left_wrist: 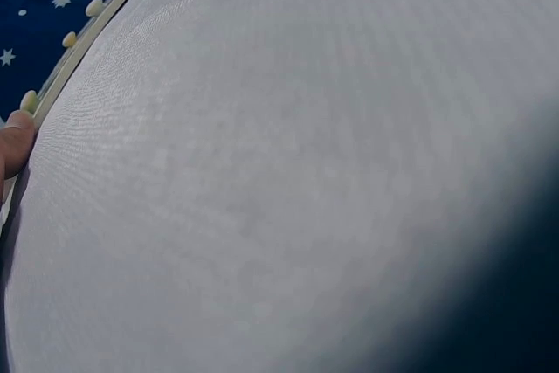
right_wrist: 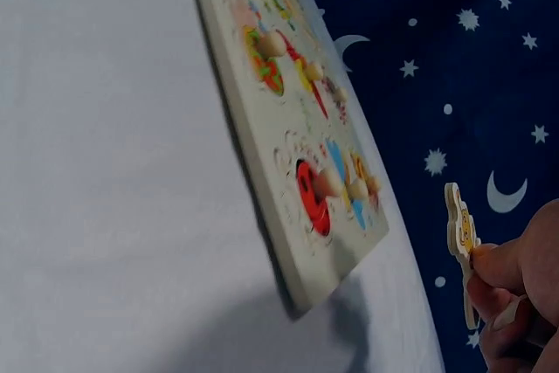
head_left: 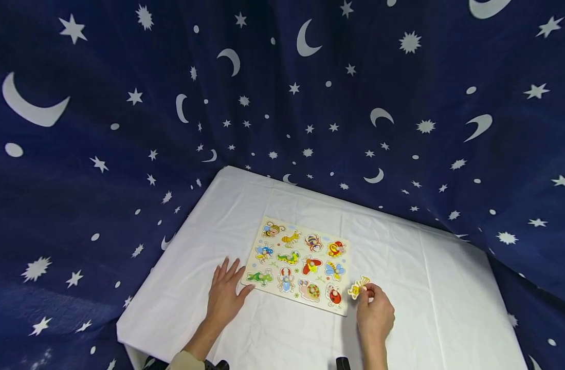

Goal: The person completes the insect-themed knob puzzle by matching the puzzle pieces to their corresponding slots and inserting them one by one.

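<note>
A wooden peg puzzle board [head_left: 275, 296] with several colourful insect pieces lies flat on the cloth. Small round knobs stand up from its pieces, as the right wrist view shows beside the ladybird piece [right_wrist: 313, 198]. My right hand [head_left: 376, 312] pinches a yellow insect puzzle piece [head_left: 354, 291] between thumb and fingers, just off the board's right edge. In the right wrist view this piece [right_wrist: 460, 224] is seen nearly edge-on, held up off the table. My left hand [head_left: 225, 295] lies with fingers spread at the board's near left corner, its thumb [left_wrist: 17, 133] against the edge.
A white cloth [head_left: 425, 308] covers the table and shows folds. Behind and at the sides hangs a dark blue curtain [head_left: 263, 77] with white stars and moons. Two black objects [head_left: 342, 363] poke in at the bottom of the head view.
</note>
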